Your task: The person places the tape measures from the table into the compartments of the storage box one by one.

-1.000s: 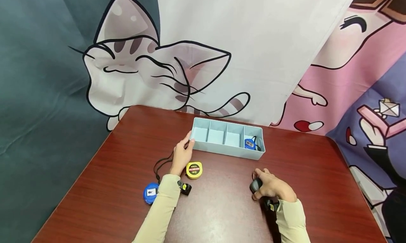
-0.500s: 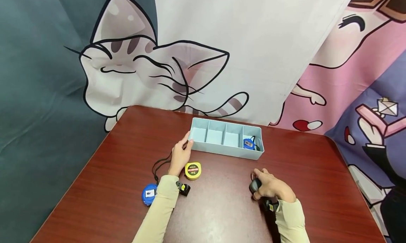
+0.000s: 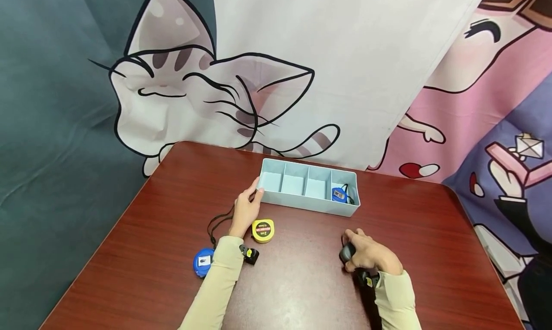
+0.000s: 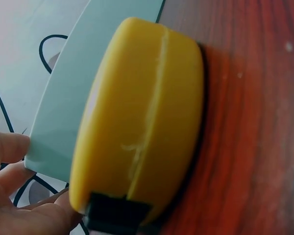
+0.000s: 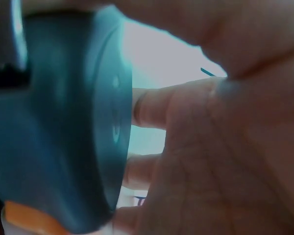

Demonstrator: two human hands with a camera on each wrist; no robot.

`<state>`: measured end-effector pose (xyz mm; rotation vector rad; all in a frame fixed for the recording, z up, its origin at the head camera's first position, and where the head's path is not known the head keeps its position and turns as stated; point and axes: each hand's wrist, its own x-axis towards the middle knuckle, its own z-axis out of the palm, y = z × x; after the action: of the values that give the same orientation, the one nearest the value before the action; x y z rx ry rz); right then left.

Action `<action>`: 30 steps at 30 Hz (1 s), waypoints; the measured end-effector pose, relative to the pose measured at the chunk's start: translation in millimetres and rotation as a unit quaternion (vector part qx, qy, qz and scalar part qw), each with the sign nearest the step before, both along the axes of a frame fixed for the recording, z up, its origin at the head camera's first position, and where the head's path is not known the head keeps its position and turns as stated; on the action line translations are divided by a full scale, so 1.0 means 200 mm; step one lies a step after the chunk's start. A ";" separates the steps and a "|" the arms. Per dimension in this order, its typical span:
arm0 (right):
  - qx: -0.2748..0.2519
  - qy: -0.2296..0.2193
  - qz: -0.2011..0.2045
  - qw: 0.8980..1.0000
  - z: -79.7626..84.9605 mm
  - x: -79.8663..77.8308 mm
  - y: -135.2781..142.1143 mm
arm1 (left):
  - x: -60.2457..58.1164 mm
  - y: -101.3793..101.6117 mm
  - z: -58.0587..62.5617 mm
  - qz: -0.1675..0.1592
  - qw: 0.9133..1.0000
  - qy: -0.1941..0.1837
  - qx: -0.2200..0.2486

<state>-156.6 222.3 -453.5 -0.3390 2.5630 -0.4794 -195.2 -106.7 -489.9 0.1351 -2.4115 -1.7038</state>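
A light blue four-part organizer box [image 3: 302, 203] stands near the table's back edge. My left hand [image 3: 246, 214] holds its left end, thumb at the front corner and a finger along the end wall. A yellow tape measure [image 3: 263, 231] lies just right of that hand, looming large in the left wrist view. Beside my left sleeve is a blue tape measure [image 3: 203, 262] with a black cord. Another blue tape measure [image 3: 339, 195] sits in the box's rightmost compartment. My right hand [image 3: 366, 251] grips a dark grey tape measure [image 5: 63, 117] with an orange part, low over or on the table.
The dark red wooden table [image 3: 302, 291] reaches toward a cartoon-printed cloth [image 3: 267, 95] hanging behind it. The cord [image 3: 220, 220] of the left blue tape measure curls across the table to my left hand. Each wrist bears a small black camera [image 3: 251, 256].
The view shifts very slightly. Both hands, the box and the tape measures keep their places.
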 end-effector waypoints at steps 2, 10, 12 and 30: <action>0.001 0.000 -0.001 1.000 0.00 0.00 0.00 | 0.00 0.00 0.01 -0.002 1.000 -0.001 0.000; -0.016 -0.002 -0.008 1.000 0.00 0.00 -0.02 | -0.01 0.00 0.00 0.000 1.000 -0.001 -0.004; -0.022 0.007 -0.009 1.000 0.00 0.01 -0.02 | -0.01 0.00 0.00 -0.001 1.000 -0.005 -0.004; -0.039 0.049 0.033 0.998 0.12 -0.07 -0.07 | 0.01 0.00 0.01 0.003 1.000 0.007 -0.005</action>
<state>-170.5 207.5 -428.6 -0.4838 2.6224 -0.5532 -193.5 -105.9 -487.8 0.1288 -2.4062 -1.6838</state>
